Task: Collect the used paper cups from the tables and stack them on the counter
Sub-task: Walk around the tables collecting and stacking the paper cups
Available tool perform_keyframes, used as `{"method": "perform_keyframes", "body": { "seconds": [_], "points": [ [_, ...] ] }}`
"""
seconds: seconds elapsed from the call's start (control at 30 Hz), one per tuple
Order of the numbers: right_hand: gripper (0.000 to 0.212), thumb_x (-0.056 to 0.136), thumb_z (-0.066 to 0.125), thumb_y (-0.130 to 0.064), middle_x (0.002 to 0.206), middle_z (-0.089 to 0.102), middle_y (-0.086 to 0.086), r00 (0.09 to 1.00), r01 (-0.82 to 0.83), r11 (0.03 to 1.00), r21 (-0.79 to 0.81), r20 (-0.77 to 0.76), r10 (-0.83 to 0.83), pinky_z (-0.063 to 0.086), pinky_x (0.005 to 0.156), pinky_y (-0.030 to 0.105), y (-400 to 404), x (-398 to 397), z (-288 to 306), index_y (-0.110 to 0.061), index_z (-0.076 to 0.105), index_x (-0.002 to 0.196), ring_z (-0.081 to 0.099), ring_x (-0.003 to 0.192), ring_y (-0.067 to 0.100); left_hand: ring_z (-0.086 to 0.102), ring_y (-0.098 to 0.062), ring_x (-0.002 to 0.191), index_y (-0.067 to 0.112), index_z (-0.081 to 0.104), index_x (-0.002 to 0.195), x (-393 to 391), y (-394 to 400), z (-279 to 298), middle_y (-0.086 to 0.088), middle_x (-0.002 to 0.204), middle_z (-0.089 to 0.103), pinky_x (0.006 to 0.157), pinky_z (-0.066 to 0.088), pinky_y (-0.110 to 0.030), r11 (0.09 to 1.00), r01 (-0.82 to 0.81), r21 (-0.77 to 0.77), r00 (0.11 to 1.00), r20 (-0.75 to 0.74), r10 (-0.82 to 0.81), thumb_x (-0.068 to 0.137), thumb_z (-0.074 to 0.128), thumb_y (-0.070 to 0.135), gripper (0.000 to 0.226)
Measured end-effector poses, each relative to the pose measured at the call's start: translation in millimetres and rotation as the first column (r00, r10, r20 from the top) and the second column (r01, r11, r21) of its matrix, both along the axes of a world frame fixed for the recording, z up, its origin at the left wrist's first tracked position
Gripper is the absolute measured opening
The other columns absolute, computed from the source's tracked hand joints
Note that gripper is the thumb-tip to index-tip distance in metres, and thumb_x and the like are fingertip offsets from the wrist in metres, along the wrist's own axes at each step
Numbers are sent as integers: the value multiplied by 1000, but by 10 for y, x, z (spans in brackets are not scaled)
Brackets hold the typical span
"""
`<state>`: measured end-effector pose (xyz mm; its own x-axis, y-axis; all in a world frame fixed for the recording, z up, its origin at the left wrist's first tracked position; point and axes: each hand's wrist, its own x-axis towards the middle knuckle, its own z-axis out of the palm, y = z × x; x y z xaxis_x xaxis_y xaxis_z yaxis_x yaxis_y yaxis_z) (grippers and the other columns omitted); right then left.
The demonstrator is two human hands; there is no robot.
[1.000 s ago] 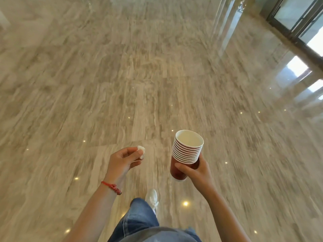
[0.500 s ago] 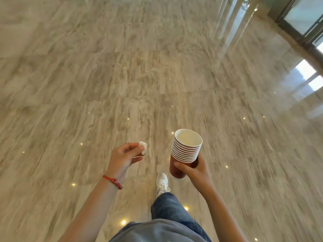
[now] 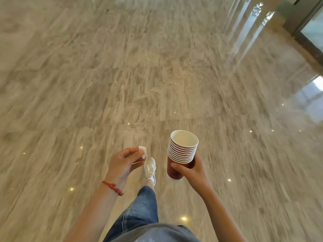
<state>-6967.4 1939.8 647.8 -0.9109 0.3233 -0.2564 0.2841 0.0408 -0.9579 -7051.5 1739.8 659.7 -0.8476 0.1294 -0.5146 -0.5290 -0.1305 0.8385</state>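
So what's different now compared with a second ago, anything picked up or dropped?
Nothing was picked up or dropped. The person walked on: a white shoe swung forward again, and the glass doors slid towards the top right corner. The right hand still holds the stack of red cups; the left hand still pinches the white scrap.

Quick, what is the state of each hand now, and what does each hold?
Left hand: pinches a small white paper wad.
Right hand: grips the stack of paper cups.
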Motion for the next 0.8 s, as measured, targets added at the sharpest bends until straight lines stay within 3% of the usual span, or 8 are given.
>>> {"method": "perform_keyframes", "body": {
  "seconds": [0.27,0.5,0.8],
  "points": [
    [47,68,82,-9,94,71,-12,1000,19,1000,-18,15,-19,51,68,12,765,-2091,17,-25,58,106,67,89,3,68,-12,59,6,68,81,-2124,724,-5,-4,64,71,54,55,-19,996,-45,72,997,71,40,78,66,5,4],
    [52,69,81,-8,101,69,-3,997,79,997,-15,21,-78,51,69,13,1557,-3662,136,-16,56,113,66,90,2,70,-15,64,4,68,82,-3886,1543,206,-7,68,72,56,54,-19,994,19,105,998,54,-25,75,68,6,7],
    [50,68,80,-5,99,68,-4,994,99,994,-43,53,-96,51,68,13,2801,-5677,-130,-17,57,111,66,88,1,70,-15,63,0,66,86,-5835,2821,-82,-9,68,71,57,56,-19,998,16,64,991,130,-25,78,66,2,8]
  ]
}}
